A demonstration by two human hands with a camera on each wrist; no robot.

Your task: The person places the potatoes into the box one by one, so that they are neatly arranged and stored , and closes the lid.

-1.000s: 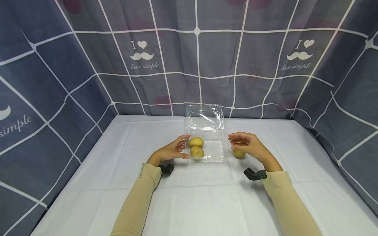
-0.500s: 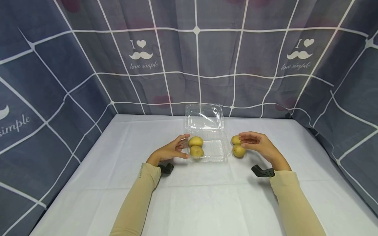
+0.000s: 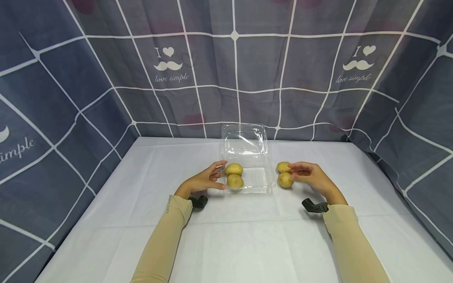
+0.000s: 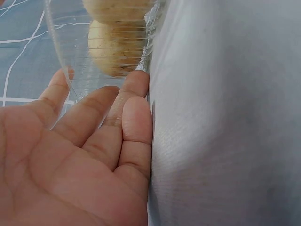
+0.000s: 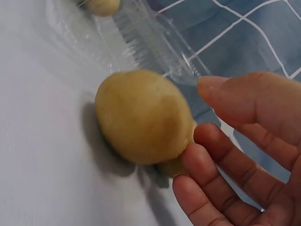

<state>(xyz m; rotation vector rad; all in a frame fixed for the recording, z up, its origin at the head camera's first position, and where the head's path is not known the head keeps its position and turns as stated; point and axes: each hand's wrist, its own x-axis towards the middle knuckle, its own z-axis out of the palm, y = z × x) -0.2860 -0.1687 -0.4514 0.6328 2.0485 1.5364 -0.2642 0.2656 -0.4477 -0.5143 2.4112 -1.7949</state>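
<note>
A clear plastic clamshell box (image 3: 257, 179) lies on the table with its lid (image 3: 244, 140) raised at the back. Two potatoes sit in its left half, a far one (image 3: 234, 169) and a near one (image 3: 235, 181). My left hand (image 3: 202, 181) rests at the box's left side, fingers (image 4: 134, 84) fairly straight against the ribbed wall. Right of the box lie two more potatoes, a far one (image 3: 282, 167) and a near one (image 3: 285, 180). Beside these is my right hand (image 3: 310, 177), fingers loosely bent at their right side, thumb (image 5: 235, 99) apart from the near potato (image 5: 143, 117).
A white cloth (image 3: 226, 243) covers the table. Grey checked curtain (image 3: 262, 70) hangs close behind the raised lid and along both sides. Each wrist wears a black camera mount, such as the right one (image 3: 314, 206).
My right hand has moved right, away from the box, uncovering the two potatoes beside it; lately its fingers have lowered slightly. My left hand and the box have stayed in place.
</note>
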